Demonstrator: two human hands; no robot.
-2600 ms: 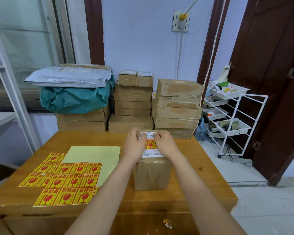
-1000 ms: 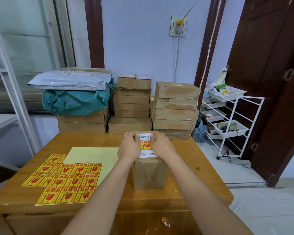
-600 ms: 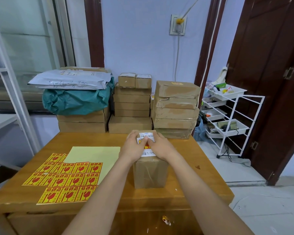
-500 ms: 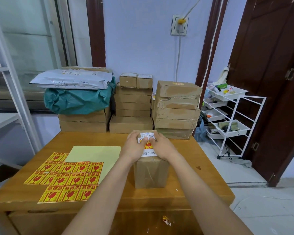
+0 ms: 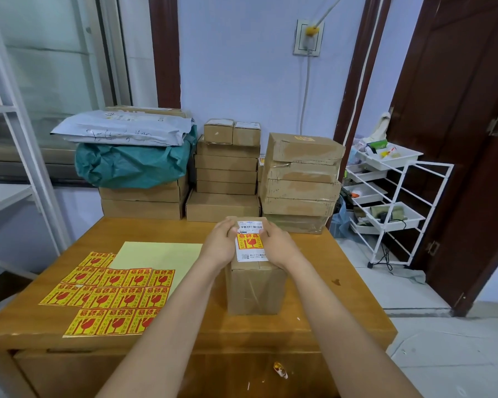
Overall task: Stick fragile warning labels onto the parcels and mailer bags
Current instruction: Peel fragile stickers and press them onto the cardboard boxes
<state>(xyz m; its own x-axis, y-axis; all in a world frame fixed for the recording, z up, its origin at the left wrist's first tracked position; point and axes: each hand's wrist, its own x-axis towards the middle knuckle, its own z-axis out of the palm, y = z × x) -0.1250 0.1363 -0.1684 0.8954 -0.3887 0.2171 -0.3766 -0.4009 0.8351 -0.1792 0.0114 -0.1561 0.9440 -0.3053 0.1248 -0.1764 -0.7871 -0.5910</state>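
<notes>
A brown cardboard parcel point(image 5: 253, 288) stands upright in the middle of the wooden table point(image 5: 322, 305). On its top lies a white shipping label, and a yellow and red fragile label point(image 5: 249, 242) is stuck over it. My left hand point(image 5: 219, 245) cups the parcel's top left edge and my right hand point(image 5: 279, 247) its top right edge. Both thumbs touch the fragile label's upper corners. Sheets of more fragile labels point(image 5: 121, 294) lie flat at the table's left.
A pale yellow backing sheet point(image 5: 158, 254) lies beside the labels. Behind the table stand stacks of cardboard boxes point(image 5: 227, 173) point(image 5: 299, 182), with a grey mailer bag point(image 5: 121, 130) and a green bag point(image 5: 130, 165) on the left stack. A white wire rack point(image 5: 385, 202) stands at the right.
My thumbs have slid apart from the middle of the fragile label to its sides, uncovering it. The parcel has stayed in place.
</notes>
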